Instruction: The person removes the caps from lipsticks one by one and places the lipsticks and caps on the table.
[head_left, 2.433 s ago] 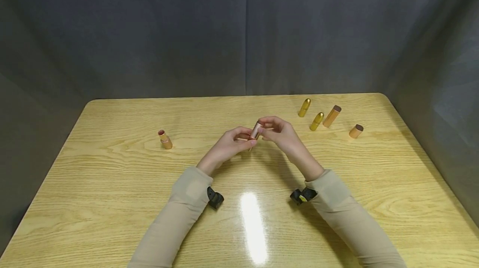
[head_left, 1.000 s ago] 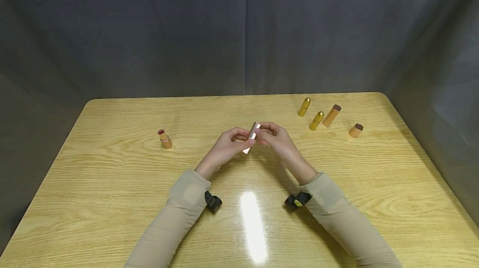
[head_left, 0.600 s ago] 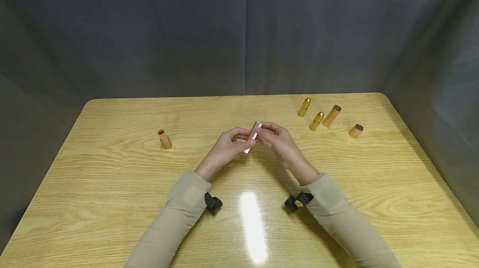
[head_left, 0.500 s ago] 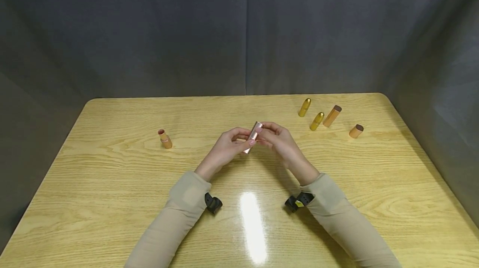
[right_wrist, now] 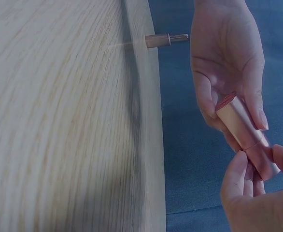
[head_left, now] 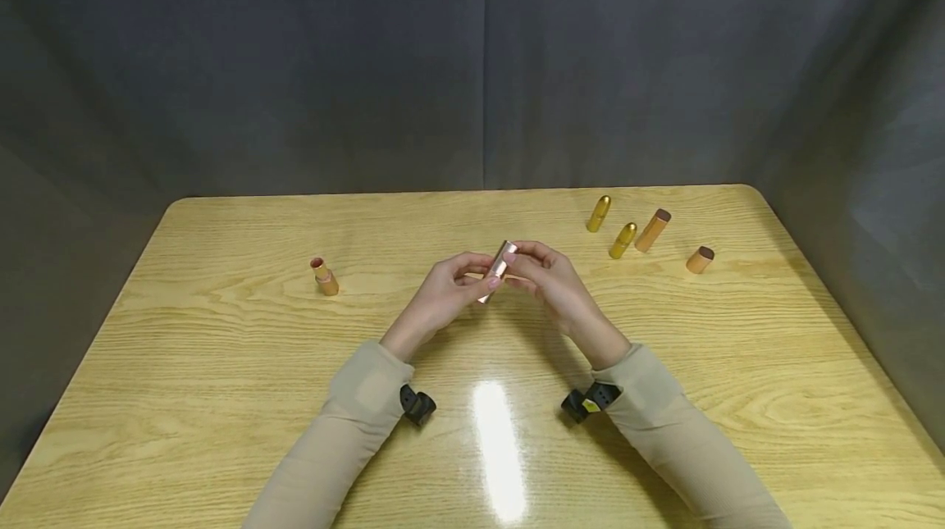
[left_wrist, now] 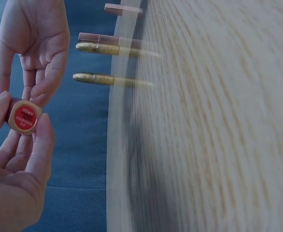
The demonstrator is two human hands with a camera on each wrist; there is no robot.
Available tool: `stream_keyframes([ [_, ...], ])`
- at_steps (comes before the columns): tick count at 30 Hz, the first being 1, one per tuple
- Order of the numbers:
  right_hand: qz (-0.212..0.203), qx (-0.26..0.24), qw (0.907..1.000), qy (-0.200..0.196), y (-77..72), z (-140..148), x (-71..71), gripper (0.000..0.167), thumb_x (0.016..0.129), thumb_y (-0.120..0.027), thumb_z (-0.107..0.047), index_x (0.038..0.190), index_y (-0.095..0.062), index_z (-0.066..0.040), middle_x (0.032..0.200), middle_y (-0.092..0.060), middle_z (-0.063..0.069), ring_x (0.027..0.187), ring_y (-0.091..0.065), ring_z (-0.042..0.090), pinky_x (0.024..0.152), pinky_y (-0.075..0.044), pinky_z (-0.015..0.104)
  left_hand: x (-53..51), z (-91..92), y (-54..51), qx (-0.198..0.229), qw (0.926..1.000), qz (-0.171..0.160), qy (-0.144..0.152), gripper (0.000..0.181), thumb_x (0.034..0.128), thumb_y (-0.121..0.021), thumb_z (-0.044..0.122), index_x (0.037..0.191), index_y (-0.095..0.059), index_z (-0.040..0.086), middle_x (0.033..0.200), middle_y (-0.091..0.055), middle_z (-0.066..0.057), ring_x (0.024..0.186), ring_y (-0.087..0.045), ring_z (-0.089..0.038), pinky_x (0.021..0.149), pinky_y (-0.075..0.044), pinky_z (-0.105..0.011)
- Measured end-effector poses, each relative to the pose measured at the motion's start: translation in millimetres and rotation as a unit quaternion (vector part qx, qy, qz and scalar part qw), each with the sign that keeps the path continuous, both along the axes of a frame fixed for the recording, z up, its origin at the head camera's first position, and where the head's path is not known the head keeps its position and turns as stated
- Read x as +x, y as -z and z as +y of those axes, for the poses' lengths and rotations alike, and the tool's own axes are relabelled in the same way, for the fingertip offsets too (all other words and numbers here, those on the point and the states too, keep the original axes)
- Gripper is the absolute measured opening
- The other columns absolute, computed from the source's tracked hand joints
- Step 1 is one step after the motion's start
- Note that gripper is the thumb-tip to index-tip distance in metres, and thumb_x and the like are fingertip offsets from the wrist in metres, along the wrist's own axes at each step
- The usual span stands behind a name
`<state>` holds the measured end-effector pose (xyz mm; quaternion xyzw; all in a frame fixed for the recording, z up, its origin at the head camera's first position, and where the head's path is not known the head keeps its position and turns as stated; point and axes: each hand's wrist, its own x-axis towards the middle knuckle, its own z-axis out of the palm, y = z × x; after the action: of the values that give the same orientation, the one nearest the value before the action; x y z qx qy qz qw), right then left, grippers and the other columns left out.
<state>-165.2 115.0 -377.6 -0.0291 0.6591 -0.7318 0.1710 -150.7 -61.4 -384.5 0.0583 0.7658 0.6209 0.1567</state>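
Note:
Above the middle of the table, a shiny rose-gold lipstick tube (head_left: pixel 501 262) hangs tilted between both hands. Its lower end is pinched by my left hand (head_left: pixel 441 293), between thumb and fingers. My right hand (head_left: pixel 552 279) grips the upper part. In the left wrist view, a round red label (left_wrist: pixel 24 117) shows on the tube's end. A fine seam crosses the closed tube (right_wrist: pixel 247 137) in the right wrist view. To the left, an uncapped lipstick (head_left: pixel 325 276) stands upright on the table.
On the right of the wooden table (head_left: pixel 221 398) stand two gold bullet-shaped tubes (head_left: pixel 599 214) (head_left: pixel 623 241), a tall rose-gold tube (head_left: pixel 653 231) and a short rose-gold cap (head_left: pixel 700 260). Dark curtains (head_left: pixel 369 70) enclose the back and sides.
Since the earliest frame, the lipstick tube has turned so its full length shows, and my right hand has come slightly lower and nearer. In the last half second the hands barely move.

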Motion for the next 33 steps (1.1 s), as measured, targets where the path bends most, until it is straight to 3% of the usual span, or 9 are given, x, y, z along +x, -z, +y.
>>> stream_keyframes([
  [14,-0.041,-0.019,0.9989,0.013,-3.1,2.2,0.9,0.040,0.100,-0.047,-0.014,0.135,-0.040,0.006,0.100,-0.058,-0.011,0.091,-0.061,-0.001,0.085,-0.051,0.016,4.1,-3.1,-1.7,0.005,0.9997,0.004,0.024,0.044,0.0936,-0.062,0.017,0.136,-0.052,0.009,0.133,-0.056,-0.014,0.104,-0.064,-0.026,0.084,-0.054,-0.044],
  [21,-0.046,-0.035,0.9981,0.023,-3.0,3.9,-1.5,0.039,0.100,-0.047,-0.014,0.133,-0.040,0.004,0.093,-0.060,-0.011,0.085,-0.062,-0.001,0.080,-0.051,0.015,4.6,-5.6,0.1,-0.002,0.9991,0.000,0.041,0.046,0.0937,-0.062,0.015,0.137,-0.050,0.006,0.131,-0.056,-0.018,0.105,-0.064,-0.026,0.083,-0.055,-0.038],
  [25,-0.046,-0.051,0.9972,0.031,-5.0,4.7,-2.6,0.041,0.100,-0.046,-0.014,0.135,-0.038,0.007,0.088,-0.063,-0.012,0.081,-0.062,-0.001,0.077,-0.052,0.014,4.1,-7.7,1.4,-0.005,0.9990,-0.009,0.044,0.044,0.0929,-0.062,0.014,0.135,-0.052,0.005,0.128,-0.057,-0.019,0.103,-0.065,-0.026,0.081,-0.056,-0.034],
  [33,-0.051,-0.059,0.9959,0.047,-9.8,6.9,-5.7,0.039,0.100,-0.046,-0.013,0.134,-0.039,0.004,0.085,-0.066,-0.012,0.080,-0.063,0.000,0.076,-0.052,0.014,4.6,-18.7,-3.7,-0.029,0.9991,0.005,0.032,0.047,0.0921,-0.064,0.014,0.137,-0.051,0.007,0.127,-0.056,-0.019,0.109,-0.063,-0.031,0.079,-0.056,-0.035],
])
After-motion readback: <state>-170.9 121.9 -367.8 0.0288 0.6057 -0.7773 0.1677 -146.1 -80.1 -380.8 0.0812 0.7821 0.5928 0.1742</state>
